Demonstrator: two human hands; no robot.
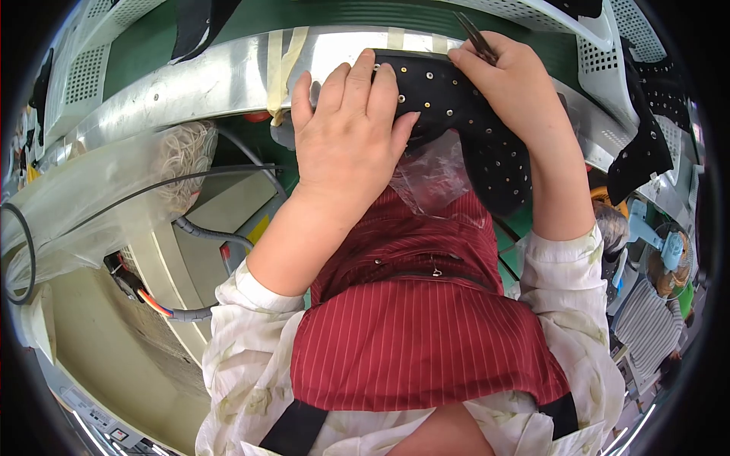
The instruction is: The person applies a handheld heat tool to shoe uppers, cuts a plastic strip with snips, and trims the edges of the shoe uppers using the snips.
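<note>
A strip of black fabric dotted with metal eyelets or studs lies over the metal table edge and hangs down toward my lap. Spread out with its fingers apart, my left hand rests flat on the strip's left end and the metal. My right hand is closed around dark, pointed tweezers, whose tips point up and left. Its thumb and fingertips touch the fabric's upper right corner. The palm hides part of the tool, so its exact kind is hard to confirm.
Masking tape strips cross the metal table edge. White perforated baskets stand at the far right and left. A plastic bag and cables hang at left. More studded black fabric drapes from the right basket.
</note>
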